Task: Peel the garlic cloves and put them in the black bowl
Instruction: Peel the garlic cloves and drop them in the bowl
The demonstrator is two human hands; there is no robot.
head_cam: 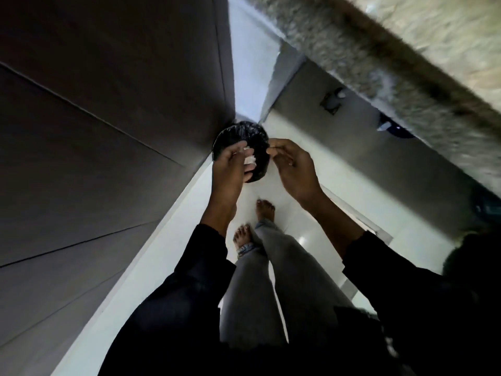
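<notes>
The person stands and looks straight down, with both hands held above a round bin lined with a shiny black plastic bag [241, 137], which stands on the pale glossy floor [303, 221] in the corner beside a dark grey panelled cabinet [108, 131]. The left hand [230, 169] has its fingers [240, 147] curled around a small bunch of thin, white, papery garlic skin [250, 160], which looks crumpled and flaky. The right hand [291, 165] holds its fingers together in a pinch just over the bin; what is between them is too small to tell. A speckled stone desk [393, 66] runs along the upper right. Two bare feet [254, 221] and grey trousers show below.
</notes>
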